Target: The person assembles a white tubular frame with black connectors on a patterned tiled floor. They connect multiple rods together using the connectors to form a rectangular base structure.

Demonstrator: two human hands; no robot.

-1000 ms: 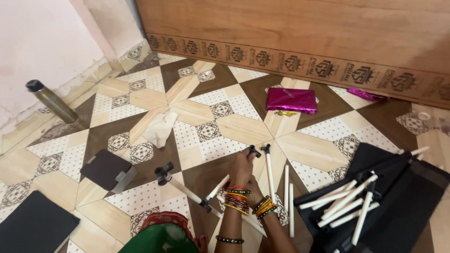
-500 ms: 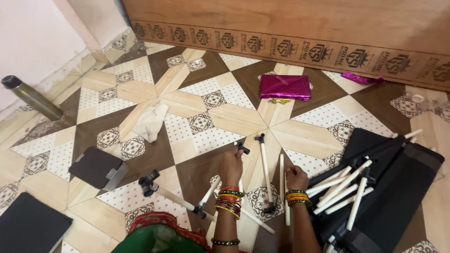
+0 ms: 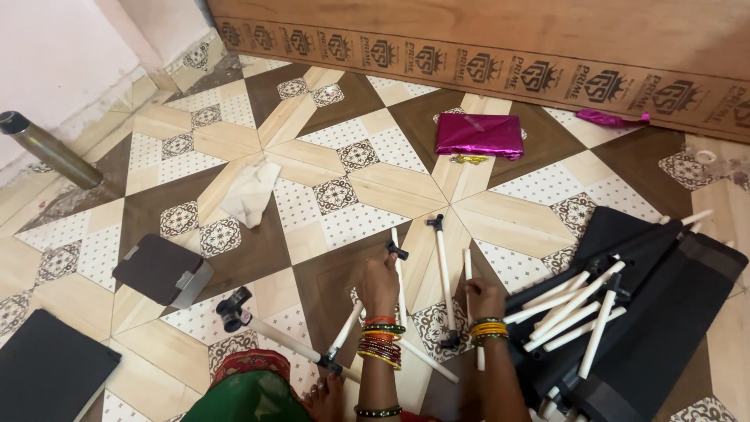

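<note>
My left hand (image 3: 380, 284) rests on a white tube with a black end fitting (image 3: 398, 262) lying on the patterned tile floor, fingers curled over it. My right hand (image 3: 483, 298) grips a thinner white rod (image 3: 468, 266) beside it. Between them lies another white tube with black connectors at both ends (image 3: 442, 277). A longer white tube with a black clamp (image 3: 238, 311) runs diagonally at lower left, near my foot. Both wrists carry coloured bangles.
A black fabric panel (image 3: 672, 312) with several white rods lies at the right. A magenta foil packet (image 3: 479, 134) sits near the wooden board wall. A white cloth (image 3: 251, 193), a dark flat block (image 3: 158, 270), a black panel (image 3: 47, 375) and a metal cylinder (image 3: 47, 148) lie left.
My right hand has come into view and closed on the thin white rod. My left hand shifted slightly on its tube. The camera view moved a little closer and leftward.
</note>
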